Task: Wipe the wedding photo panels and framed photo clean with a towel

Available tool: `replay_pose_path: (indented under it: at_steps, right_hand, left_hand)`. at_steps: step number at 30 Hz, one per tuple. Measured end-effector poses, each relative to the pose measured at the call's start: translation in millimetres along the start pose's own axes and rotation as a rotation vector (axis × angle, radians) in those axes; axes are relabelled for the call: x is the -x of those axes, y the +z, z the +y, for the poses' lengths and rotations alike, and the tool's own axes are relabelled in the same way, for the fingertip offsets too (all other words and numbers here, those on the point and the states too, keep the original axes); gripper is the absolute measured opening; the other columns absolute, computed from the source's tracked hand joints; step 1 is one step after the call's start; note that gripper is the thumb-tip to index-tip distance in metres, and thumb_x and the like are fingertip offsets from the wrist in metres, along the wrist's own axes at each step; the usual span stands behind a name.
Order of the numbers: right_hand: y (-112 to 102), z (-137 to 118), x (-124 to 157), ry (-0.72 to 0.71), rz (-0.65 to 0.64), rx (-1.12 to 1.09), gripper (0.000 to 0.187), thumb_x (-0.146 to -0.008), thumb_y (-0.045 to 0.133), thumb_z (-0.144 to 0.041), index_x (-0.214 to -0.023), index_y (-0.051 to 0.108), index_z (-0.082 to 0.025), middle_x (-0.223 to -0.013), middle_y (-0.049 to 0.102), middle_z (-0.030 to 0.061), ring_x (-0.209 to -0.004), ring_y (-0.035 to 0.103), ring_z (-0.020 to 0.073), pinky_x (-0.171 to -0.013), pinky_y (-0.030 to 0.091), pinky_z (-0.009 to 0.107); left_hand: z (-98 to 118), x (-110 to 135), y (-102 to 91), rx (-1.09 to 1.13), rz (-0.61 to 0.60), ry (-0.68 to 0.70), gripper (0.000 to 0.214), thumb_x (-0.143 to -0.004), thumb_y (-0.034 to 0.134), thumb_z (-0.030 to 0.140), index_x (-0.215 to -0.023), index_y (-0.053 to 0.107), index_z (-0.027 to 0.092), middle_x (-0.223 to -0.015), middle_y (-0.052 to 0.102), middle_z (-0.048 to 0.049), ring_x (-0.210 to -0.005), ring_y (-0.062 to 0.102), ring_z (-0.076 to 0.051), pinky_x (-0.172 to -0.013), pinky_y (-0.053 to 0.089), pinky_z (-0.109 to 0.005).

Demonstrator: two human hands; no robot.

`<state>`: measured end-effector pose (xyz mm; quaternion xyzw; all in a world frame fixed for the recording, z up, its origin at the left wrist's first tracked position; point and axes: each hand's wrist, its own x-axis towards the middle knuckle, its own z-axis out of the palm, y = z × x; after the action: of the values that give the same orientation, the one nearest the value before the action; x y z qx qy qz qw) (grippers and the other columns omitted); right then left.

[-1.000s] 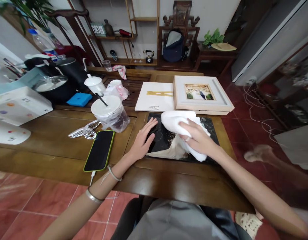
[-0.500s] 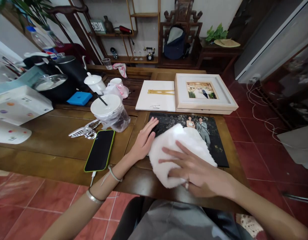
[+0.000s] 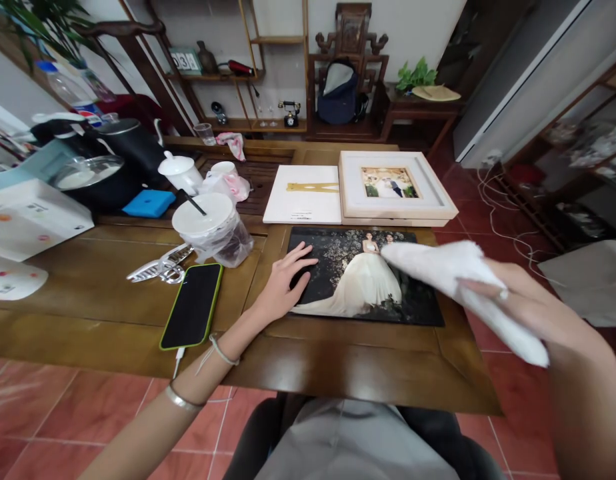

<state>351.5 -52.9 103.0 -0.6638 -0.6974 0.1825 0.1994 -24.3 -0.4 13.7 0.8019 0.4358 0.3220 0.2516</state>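
Note:
A dark wedding photo panel [image 3: 338, 287] lies flat near the front edge of the wooden table. My left hand [image 3: 287, 279] rests on its left edge, fingers spread. In my right hand [image 3: 518, 293] a white fluffy cloth [image 3: 443, 267] is gripped, raised over the panel's right end and blurred by motion. The cloth covers part of the suited figure in the photo. Behind the panel are a white board with a gold mark [image 3: 303, 207] and a framed photo [image 3: 398, 213] in a pale wooden frame.
To the left lie a phone [image 3: 192, 307] on a cable, a silver hair clip [image 3: 163, 265] and a bagged cup with a straw [image 3: 213, 230]. Farther back stand a white lidded cup [image 3: 181, 175], a blue box [image 3: 149, 204] and a black pot [image 3: 95, 183].
My right hand has lifted the cloth off the panel and swung it right, uncovering the pictured white gown. My left hand stays on the panel's left edge. The view has shifted slightly.

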Motion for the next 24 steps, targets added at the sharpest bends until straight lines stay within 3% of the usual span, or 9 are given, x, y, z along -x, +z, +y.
replay_pose_path:
  at_steps: [2, 5, 7, 9, 12, 14, 19, 22, 24]
  right_hand:
    - [5.1, -5.8, -19.6, -0.156, 0.057, -0.026, 0.030, -0.086, 0.049, -0.047, -0.083, 0.062, -0.020, -0.083, 0.068, 0.0037, -0.072, 0.061, 0.0217, -0.071, 0.050, 0.035]
    - [28.0, -20.0, -45.8, -0.332, 0.101, -0.021, 0.022, -0.089, 0.046, -0.035, -0.082, 0.059, -0.019, -0.079, 0.066, 0.0052, -0.069, 0.059, 0.0213, -0.072, 0.049, 0.039]
    - [49.1, -31.0, -55.2, -0.405, 0.036, -0.019, 0.015, -0.086, 0.047, -0.025, -0.088, 0.060, -0.019, -0.091, 0.068, 0.0081, -0.087, 0.063, 0.0260, -0.087, 0.046, 0.048]
    - [69.4, -43.0, -55.4, -0.492, -0.041, 0.026, 0.024, -0.079, 0.048, -0.013, -0.097, 0.062, -0.019, -0.113, 0.066, 0.0108, -0.117, 0.054, 0.0322, -0.103, 0.032, 0.058]
    - [91.2, -63.2, -40.3, -0.624, -0.153, 0.148, 0.046, -0.067, 0.047, -0.003, -0.107, 0.062, -0.018, -0.140, 0.051, 0.0118, -0.142, 0.021, 0.0359, -0.109, 0.012, 0.068]
    - [99.3, -77.5, -23.9, -0.683, -0.214, 0.179, 0.051, -0.064, 0.047, -0.002, -0.110, 0.062, -0.018, -0.148, 0.042, 0.0104, -0.144, 0.013, 0.0350, -0.110, 0.008, 0.068]
    - [102.3, -100.9, 13.9, -0.827, -0.360, 0.099, 0.049, -0.063, 0.047, -0.004, -0.106, 0.064, -0.022, -0.150, 0.038, 0.0033, -0.146, 0.007, 0.0288, -0.115, 0.001, 0.062]
    - [93.8, -97.6, 24.9, -0.864, -0.435, 0.065, 0.045, -0.063, 0.046, -0.005, -0.102, 0.063, -0.022, -0.148, 0.042, 0.0008, -0.146, 0.011, 0.0240, -0.118, 0.002, 0.056]
    - [87.5, -89.6, 27.6, -0.841, -0.436, 0.071, 0.042, -0.065, 0.046, -0.005, -0.100, 0.062, -0.021, -0.146, 0.045, 0.0028, -0.145, 0.015, 0.0220, -0.119, 0.004, 0.053]
  left_hand:
    - [-0.2, -0.1, 0.1, 0.008, 0.006, 0.002, 0.030, -0.093, 0.044, 0.024, -0.117, 0.062, 0.022, -0.141, 0.051, -0.0112, -0.140, 0.035, -0.026, -0.110, 0.028, -0.053]
    - [-1.2, 0.0, 0.4, 0.024, 0.019, 0.003, 0.029, -0.093, 0.045, 0.025, -0.116, 0.063, 0.023, -0.141, 0.052, -0.0111, -0.139, 0.036, -0.027, -0.110, 0.028, -0.054]
    - [-1.7, -0.1, 0.5, 0.041, 0.024, 0.006, 0.029, -0.092, 0.046, 0.025, -0.115, 0.063, 0.024, -0.140, 0.052, -0.0106, -0.139, 0.036, -0.027, -0.110, 0.028, -0.055]
    - [-1.4, -0.4, 0.2, 0.062, 0.033, 0.009, 0.029, -0.092, 0.048, 0.025, -0.115, 0.064, 0.024, -0.139, 0.053, -0.0103, -0.138, 0.037, -0.027, -0.110, 0.028, -0.054]
    - [0.2, -1.0, -1.3, 0.111, 0.069, -0.002, 0.028, -0.091, 0.050, 0.027, -0.114, 0.065, 0.024, -0.140, 0.052, -0.0100, -0.136, 0.040, -0.026, -0.111, 0.029, -0.051]
    - [0.1, -1.1, -2.7, 0.160, 0.129, -0.025, 0.027, -0.091, 0.051, 0.030, -0.113, 0.065, 0.023, -0.142, 0.049, -0.0098, -0.135, 0.041, -0.026, -0.113, 0.028, -0.048]
    - [-8.4, -0.9, -7.4, 0.453, 0.279, -0.185, 0.032, -0.085, 0.060, 0.034, -0.115, 0.063, 0.023, -0.146, 0.042, -0.0096, -0.136, 0.039, -0.026, -0.110, 0.033, -0.043]
    - [-8.9, -3.1, -17.0, 0.724, 0.347, -0.347, 0.041, -0.079, 0.066, 0.033, -0.119, 0.059, 0.026, -0.141, 0.049, -0.0077, -0.129, 0.048, -0.025, -0.103, 0.041, -0.038]
    - [-3.5, -4.9, -26.7, 0.816, 0.318, -0.509, 0.045, -0.076, 0.070, 0.033, -0.119, 0.058, 0.027, -0.139, 0.049, -0.0072, -0.123, 0.053, -0.025, -0.091, 0.048, -0.034]
